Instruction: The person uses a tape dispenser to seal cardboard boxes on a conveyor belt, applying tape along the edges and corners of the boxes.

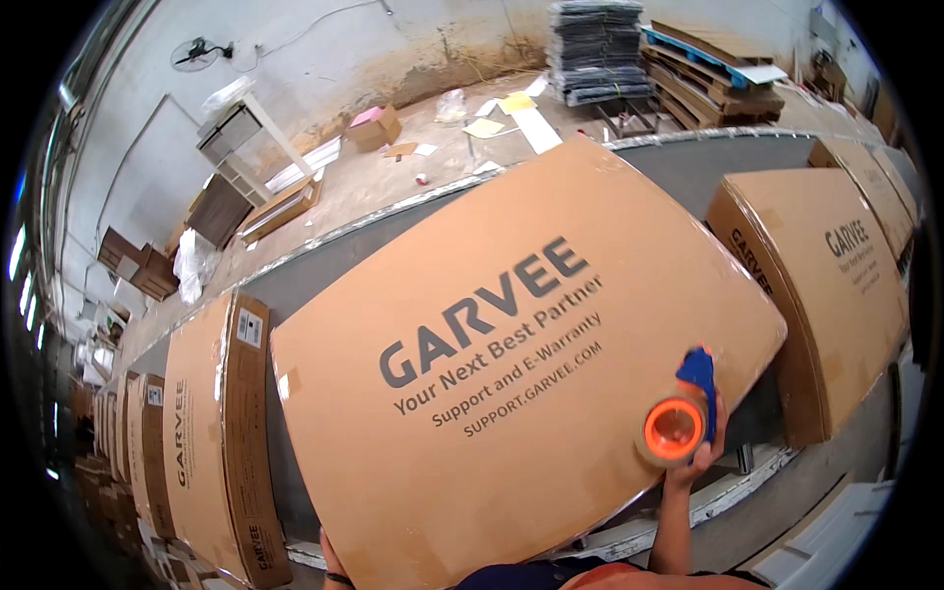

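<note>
In front of me a large flat cardboard carton (511, 324) with dark printing on its top lies askew across a grey conveyor belt (334, 258). My right hand (708, 448) is closed around a blue tape gun (698, 370) with an orange hub and a roll of tape, held over the carton's near right part. Strips of clear tape shine along the carton's right edge. At the lower edge of the view, my left hand (332, 559) touches the carton's near left side. Its fingers are mostly hidden by the carton.
Another carton (846, 285) stands on the belt to the right, close to the large one. More cartons (211, 423) line the left side. Beyond the belt are a stack of dark flat bundles (594, 54), wooden pallets (688, 74), a small open box (374, 128) and scattered paper.
</note>
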A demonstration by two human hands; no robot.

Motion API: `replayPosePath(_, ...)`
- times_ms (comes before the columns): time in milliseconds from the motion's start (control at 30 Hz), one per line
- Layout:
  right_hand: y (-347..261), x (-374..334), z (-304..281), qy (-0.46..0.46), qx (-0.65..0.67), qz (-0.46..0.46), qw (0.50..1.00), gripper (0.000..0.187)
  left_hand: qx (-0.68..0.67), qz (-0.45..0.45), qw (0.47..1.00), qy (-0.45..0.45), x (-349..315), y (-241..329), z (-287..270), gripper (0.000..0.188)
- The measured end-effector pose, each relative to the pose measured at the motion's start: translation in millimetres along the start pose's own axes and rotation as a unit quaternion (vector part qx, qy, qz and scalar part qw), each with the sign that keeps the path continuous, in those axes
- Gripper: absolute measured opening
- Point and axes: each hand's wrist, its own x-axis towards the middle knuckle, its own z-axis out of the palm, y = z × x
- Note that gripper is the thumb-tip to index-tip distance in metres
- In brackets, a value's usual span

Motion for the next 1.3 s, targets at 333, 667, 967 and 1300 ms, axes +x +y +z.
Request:
replayPosePath(333,39.7,128.2,8.9,-0.099,0.087,0.061,0.989,0.055,-0.092,0.037,0.993,0.063,-76.7,-91.3,78.4,0.074)
replayPosePath(667,-17.1,22.6,24.7,-0.061,0.002,0.045,0.997,0.047,0.151,0.101,0.983,0.036,-53.2,-17.6,95.6,0.071)
replayPosePath(967,-81.3,-64.8,68.5,-0.22,0.052,0.139,0.964,0.066,0.541,0.554,0.62,-0.126,34.2,30.5,98.9,0.046)
replayPosePath(1300,-56.1,-84.9,67.3,-0.22,0.085,0.156,0.959,0.062,0.345,0.724,0.49,-0.342,39.6,41.5,60.5,0.038)
